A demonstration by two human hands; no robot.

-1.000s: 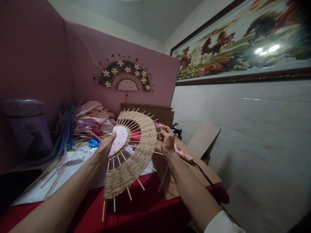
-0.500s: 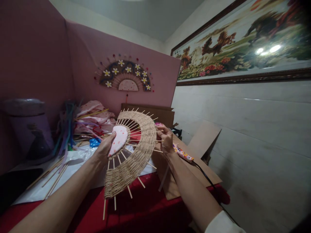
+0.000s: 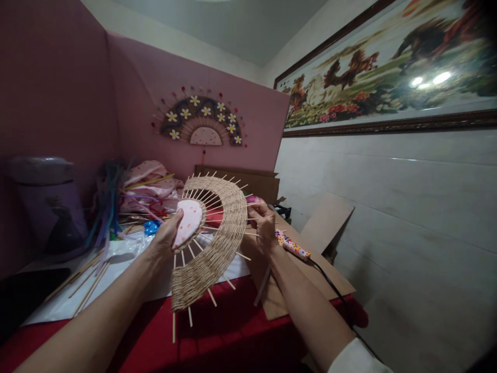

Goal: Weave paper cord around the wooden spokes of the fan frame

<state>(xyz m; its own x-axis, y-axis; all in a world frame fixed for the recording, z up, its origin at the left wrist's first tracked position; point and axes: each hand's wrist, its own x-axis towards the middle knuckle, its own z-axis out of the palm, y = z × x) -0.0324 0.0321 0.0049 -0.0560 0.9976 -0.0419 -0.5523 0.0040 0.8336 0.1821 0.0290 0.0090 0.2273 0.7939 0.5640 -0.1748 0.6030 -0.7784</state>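
A woven fan (image 3: 212,267) of tan cord on thin wooden sticks is held tilted above the table. My left hand (image 3: 167,232) grips its half-round base, which is covered in pink spotted cloth (image 3: 189,221), with the thumb on top and the other fingers hidden underneath. At the fan's right edge, the fingers of my right hand (image 3: 264,223) are closed in a pinch around a stick end that sticks out past the weave. Several other stick ends poke out along the outer curve.
A finished flowered fan (image 3: 205,111) hangs on the pink panel (image 3: 256,124). Pink cloth (image 3: 149,178), pipe cleaners (image 3: 108,199) and loose sticks (image 3: 91,290) lie left. At right are a spotted glue gun (image 3: 293,245) with a black cord and cardboard (image 3: 326,274) on the red tablecloth (image 3: 233,331).
The woven fan has turned slightly in my hands, its lower end rising and shifting a little right. My right hand stays pinched at its outer edge.
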